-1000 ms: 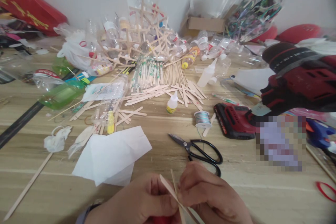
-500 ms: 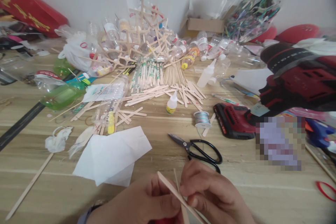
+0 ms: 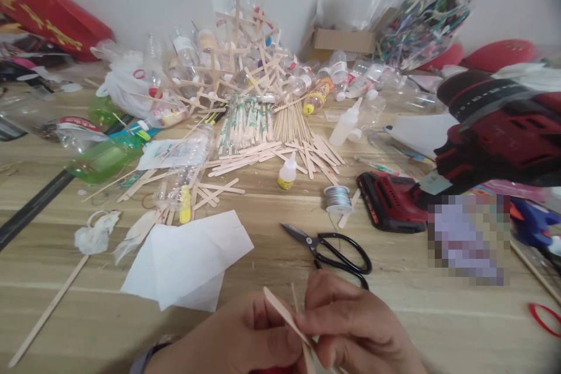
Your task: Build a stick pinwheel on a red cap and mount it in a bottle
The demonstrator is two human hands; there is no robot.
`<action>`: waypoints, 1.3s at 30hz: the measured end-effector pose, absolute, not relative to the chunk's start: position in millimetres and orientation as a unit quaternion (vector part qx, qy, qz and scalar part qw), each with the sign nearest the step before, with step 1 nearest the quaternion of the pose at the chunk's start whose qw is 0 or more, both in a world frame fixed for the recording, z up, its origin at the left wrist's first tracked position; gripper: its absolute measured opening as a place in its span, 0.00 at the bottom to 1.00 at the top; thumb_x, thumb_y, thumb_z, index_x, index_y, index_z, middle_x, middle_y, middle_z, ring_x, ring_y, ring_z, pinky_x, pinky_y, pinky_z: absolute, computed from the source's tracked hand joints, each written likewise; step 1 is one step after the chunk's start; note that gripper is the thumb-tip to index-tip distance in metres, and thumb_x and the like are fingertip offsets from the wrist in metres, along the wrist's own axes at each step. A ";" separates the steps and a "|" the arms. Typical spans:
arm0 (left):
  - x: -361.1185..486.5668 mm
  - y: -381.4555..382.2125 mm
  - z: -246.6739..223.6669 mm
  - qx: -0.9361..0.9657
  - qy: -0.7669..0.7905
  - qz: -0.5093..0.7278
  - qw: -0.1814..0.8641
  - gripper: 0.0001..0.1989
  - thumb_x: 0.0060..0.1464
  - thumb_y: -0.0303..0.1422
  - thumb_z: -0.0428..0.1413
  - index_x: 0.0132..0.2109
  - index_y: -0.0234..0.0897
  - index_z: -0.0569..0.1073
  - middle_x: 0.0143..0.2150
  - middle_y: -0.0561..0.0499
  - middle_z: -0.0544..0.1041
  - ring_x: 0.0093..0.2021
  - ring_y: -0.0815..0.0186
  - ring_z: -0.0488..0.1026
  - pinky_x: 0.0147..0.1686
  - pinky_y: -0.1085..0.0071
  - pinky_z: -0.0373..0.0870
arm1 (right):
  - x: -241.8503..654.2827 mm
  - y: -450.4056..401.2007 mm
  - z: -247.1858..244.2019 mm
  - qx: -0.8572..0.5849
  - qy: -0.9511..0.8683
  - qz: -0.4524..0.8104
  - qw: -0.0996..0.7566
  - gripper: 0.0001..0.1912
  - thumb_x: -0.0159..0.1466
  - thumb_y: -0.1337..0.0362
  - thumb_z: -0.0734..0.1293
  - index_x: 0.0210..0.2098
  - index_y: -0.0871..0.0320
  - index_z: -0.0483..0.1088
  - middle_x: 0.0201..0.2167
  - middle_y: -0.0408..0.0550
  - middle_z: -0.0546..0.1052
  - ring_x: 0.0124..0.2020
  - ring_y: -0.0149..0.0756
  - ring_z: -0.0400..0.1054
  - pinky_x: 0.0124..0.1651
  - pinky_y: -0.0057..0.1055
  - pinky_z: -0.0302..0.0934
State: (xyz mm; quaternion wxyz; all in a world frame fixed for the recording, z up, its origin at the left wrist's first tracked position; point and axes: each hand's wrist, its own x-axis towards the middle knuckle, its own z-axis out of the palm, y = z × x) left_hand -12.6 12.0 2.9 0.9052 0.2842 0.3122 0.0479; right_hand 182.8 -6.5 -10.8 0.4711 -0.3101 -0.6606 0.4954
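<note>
At the bottom middle, my left hand (image 3: 263,333) pinches flat wooden craft sticks, its thumb pressed along them. One craft stick (image 3: 279,307) points up and left out of the grip. A thinner wooden strip (image 3: 295,298) rises between the two hands. My right hand (image 3: 350,321) is closed with thumb and fingertips on the same sticks, close beside the left thumb. Where the sticks cross is partly covered by the fingers. Black-handled scissors (image 3: 313,241) lie just beyond my right hand, blades toward the left. White paper sheets (image 3: 184,263) lie beyond my left hand.
Behind the scissors stand a thread spool (image 3: 338,201) and a small glue bottle (image 3: 287,172). A red cordless drill (image 3: 397,201) stands at right. Loose craft sticks (image 3: 245,160), skewers (image 3: 291,120), a stick structure (image 3: 239,52) and plastic bottles (image 3: 107,158) crowd the back and left.
My right fingertips have shifted slightly left and closer to my left thumb on the sticks. The crossed sticks have turned a little; the table items stay put.
</note>
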 end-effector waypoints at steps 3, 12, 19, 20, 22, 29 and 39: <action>-10.9 7.2 1.3 0.273 0.325 0.079 0.902 0.23 0.45 0.51 0.64 0.32 0.33 0.75 0.26 0.56 0.66 0.25 0.75 0.55 0.25 0.78 0.50 | 183.6 -7.7 -10.6 -0.320 -0.677 0.471 0.466 0.15 0.64 0.53 0.67 0.51 0.39 0.75 0.23 0.42 0.71 0.27 0.31 0.66 0.31 0.28 0.60; -12.1 12.6 -0.3 0.258 0.318 0.059 0.910 0.25 0.40 0.53 0.65 0.33 0.34 0.77 0.31 0.52 0.69 0.29 0.72 0.56 0.29 0.78 0.55 | 187.1 -9.7 -8.9 -0.335 -0.704 0.471 0.413 0.17 0.67 0.49 0.62 0.51 0.42 0.75 0.20 0.41 0.66 0.24 0.32 0.62 0.30 0.30 0.55; -11.9 14.5 4.9 0.266 0.297 0.063 0.915 0.24 0.42 0.53 0.64 0.34 0.34 0.79 0.30 0.53 0.66 0.28 0.72 0.53 0.27 0.78 0.53 | 181.8 -12.2 -19.6 -0.310 -0.673 0.492 0.457 0.13 0.67 0.54 0.64 0.49 0.39 0.75 0.16 0.39 0.68 0.23 0.32 0.60 0.31 0.30 0.53; -11.8 14.2 4.8 0.261 0.296 0.066 0.917 0.24 0.43 0.53 0.64 0.34 0.34 0.79 0.29 0.53 0.66 0.28 0.72 0.53 0.27 0.78 0.53 | 181.0 -12.3 -19.9 -0.310 -0.667 0.498 0.460 0.12 0.66 0.53 0.65 0.48 0.41 0.76 0.16 0.39 0.68 0.23 0.32 0.59 0.31 0.30 0.53; -11.4 13.1 3.6 0.251 0.296 0.072 0.919 0.24 0.42 0.52 0.64 0.34 0.33 0.78 0.30 0.53 0.66 0.28 0.72 0.55 0.27 0.78 0.54 | 180.1 -12.1 -19.0 -0.306 -0.658 0.508 0.464 0.12 0.66 0.53 0.65 0.46 0.42 0.78 0.15 0.39 0.68 0.23 0.32 0.58 0.31 0.30 0.53; -8.4 11.6 6.5 0.237 0.280 0.092 0.926 0.22 0.43 0.49 0.66 0.35 0.33 0.79 0.30 0.53 0.68 0.30 0.73 0.58 0.31 0.80 0.55 | 178.7 -10.0 -11.0 -0.306 -0.602 0.572 0.466 0.15 0.64 0.51 0.66 0.49 0.39 0.75 0.19 0.41 0.72 0.24 0.32 0.63 0.33 0.30 0.59; -1.5 7.5 10.5 0.254 0.303 0.141 0.908 0.25 0.41 0.53 0.65 0.30 0.32 0.78 0.26 0.54 0.65 0.26 0.74 0.54 0.29 0.76 0.52 | 176.5 -23.6 -29.2 -0.302 -0.476 0.691 0.453 0.12 0.59 0.56 0.73 0.43 0.42 0.79 0.21 0.40 0.75 0.23 0.28 0.66 0.29 0.25 0.60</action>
